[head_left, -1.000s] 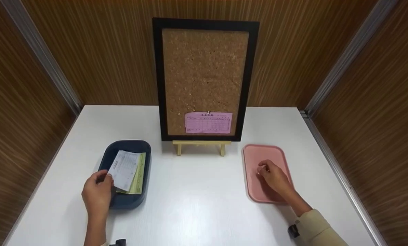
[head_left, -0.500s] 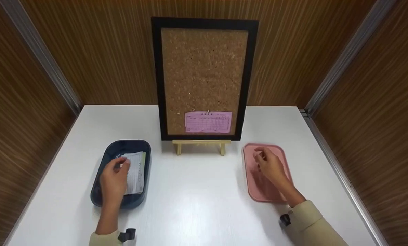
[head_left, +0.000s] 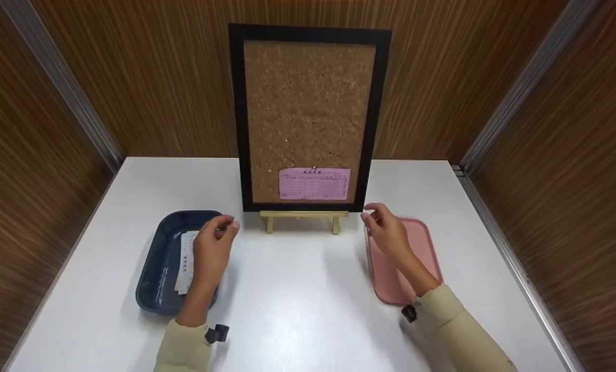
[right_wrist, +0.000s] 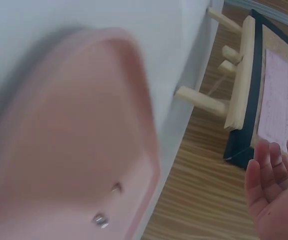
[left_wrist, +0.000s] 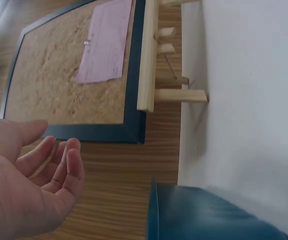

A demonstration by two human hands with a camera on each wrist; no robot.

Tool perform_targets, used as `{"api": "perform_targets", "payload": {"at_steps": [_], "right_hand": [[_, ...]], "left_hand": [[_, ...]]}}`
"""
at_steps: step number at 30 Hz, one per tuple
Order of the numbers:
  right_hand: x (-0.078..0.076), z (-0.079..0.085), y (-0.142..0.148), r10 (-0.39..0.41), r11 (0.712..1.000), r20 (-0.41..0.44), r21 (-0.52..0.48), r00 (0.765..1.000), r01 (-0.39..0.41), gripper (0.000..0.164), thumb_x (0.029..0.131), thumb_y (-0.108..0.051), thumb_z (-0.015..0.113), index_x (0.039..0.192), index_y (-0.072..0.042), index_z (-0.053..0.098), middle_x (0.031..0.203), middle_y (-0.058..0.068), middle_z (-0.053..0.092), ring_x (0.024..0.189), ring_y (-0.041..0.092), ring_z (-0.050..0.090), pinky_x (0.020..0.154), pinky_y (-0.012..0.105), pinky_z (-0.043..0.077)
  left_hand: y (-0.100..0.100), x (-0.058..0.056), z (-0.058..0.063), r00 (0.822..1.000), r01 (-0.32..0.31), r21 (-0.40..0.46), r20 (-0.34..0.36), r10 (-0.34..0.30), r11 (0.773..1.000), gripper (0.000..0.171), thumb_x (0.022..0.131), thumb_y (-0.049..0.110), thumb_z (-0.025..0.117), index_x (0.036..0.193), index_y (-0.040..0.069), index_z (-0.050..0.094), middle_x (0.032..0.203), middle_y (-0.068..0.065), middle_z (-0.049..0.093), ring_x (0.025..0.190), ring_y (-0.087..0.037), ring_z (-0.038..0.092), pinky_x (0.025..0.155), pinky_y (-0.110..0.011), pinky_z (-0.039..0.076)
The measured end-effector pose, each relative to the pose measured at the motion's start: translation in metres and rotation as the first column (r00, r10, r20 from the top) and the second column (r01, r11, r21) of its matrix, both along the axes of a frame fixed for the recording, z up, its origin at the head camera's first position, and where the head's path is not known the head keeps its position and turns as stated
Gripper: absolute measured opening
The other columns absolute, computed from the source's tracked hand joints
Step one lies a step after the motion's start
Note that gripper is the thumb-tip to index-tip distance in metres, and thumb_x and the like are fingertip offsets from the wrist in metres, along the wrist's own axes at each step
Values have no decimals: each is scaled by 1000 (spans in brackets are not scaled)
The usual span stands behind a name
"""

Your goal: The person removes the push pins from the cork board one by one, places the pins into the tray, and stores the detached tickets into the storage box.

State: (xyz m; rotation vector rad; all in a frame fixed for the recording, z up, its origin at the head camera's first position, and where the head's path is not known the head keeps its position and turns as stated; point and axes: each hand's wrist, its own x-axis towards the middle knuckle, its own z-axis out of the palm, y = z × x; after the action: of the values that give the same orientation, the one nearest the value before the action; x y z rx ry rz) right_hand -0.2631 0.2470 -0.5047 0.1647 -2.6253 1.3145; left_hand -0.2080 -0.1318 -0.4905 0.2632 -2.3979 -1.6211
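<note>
Over the right rim of the dark blue bin (head_left: 150, 274) hovers my left hand (head_left: 215, 250), fingers loosely bent, with nothing visible in it. White printed slips (head_left: 185, 263) lie in the bin, partly hidden by that hand and forearm. My right hand (head_left: 388, 230) is above the left edge of the pink tray (head_left: 421, 237), near the board's lower right corner. In the right wrist view its fingers (right_wrist: 269, 172) are relaxed and the thumb stands apart. Small silver pins (right_wrist: 101, 220) lie in the tray.
A black-framed cork board (head_left: 308, 113) leans on a small wooden easel (head_left: 303, 214) at the back. One pink printed slip (head_left: 314, 184) is fixed low on it by a silver pin. Wood-grain walls (head_left: 437, 77) enclose the white table (head_left: 297, 310).
My left hand has moved from the bin's left side across the slips to its right rim. My right hand has gone from the tray's middle up and left toward the board.
</note>
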Motion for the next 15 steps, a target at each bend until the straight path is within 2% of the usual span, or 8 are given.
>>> {"api": "perform_targets", "payload": {"at_steps": [6,15], "right_hand": [[-13,6,-19,25,998,-37,-51,999,-27,25,102,-26,62,119,-9,64,81,5,63,71,39,65,57,26,49],[-30,8,-46,58,988,-34,-141,998,-63,25,102,-23,62,120,-5,63,83,7,61,73,36,63,62,27,52]], "left_hand": [[20,-17,-3,995,63,30,-83,-61,998,32,99,29,65,125,11,66,120,-3,65,94,-18,63,78,-34,53],[50,-42,-1,971,87,39,-228,-76,995,29,100,22,65,122,4,67,117,-8,64,101,-20,63,89,-35,54]]}}
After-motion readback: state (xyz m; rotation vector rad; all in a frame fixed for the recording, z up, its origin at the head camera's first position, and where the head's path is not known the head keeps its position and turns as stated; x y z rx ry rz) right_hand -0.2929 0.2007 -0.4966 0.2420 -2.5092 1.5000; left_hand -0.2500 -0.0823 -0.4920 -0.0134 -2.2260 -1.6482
